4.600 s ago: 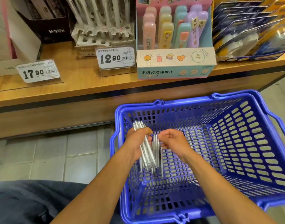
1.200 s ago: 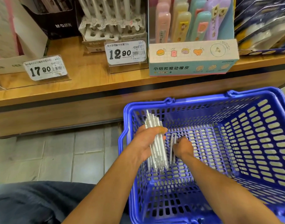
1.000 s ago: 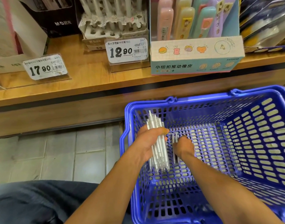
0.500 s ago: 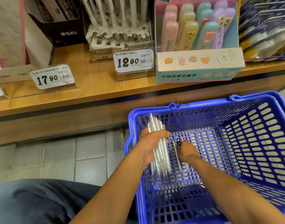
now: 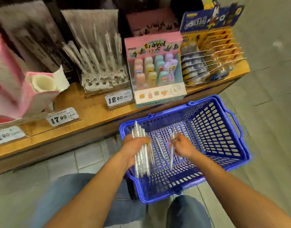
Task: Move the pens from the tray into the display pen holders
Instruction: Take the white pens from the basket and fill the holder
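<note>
The step in hand is collection: pens are being gathered out of the blue basket [image 5: 223,129], which serves as the tray, before any are placed in the display.

The left hand [image 5: 134,147] is wrapped around a bundle of clear pens [image 5: 141,158], fingers curled over the barrels, and holds it roughly upright over the near-left corner of the basket. The right hand [image 5: 182,145] is inside the basket, fingers pinched on one more pen [image 5: 172,155], which hangs tip-down from the fingers. One loose pen [image 5: 159,147] lies on the basket floor between the two hands.

The display pen holder [image 5: 103,79], a perforated tray carrying upright pens, stands on the wooden shelf [image 5: 92,109] beyond the basket, to the far left, behind the 12.90 price tag [image 5: 119,98]. Several of its front holes appear vacant; blur prevents a count.

Next move, as judged:
1. Add the pinched pen to the bundle.
2. Pick up the remaining loose pen.
3. Raise the bundle to the holder and seat each pen singly in a vacant hole, keeping it upright.
</note>
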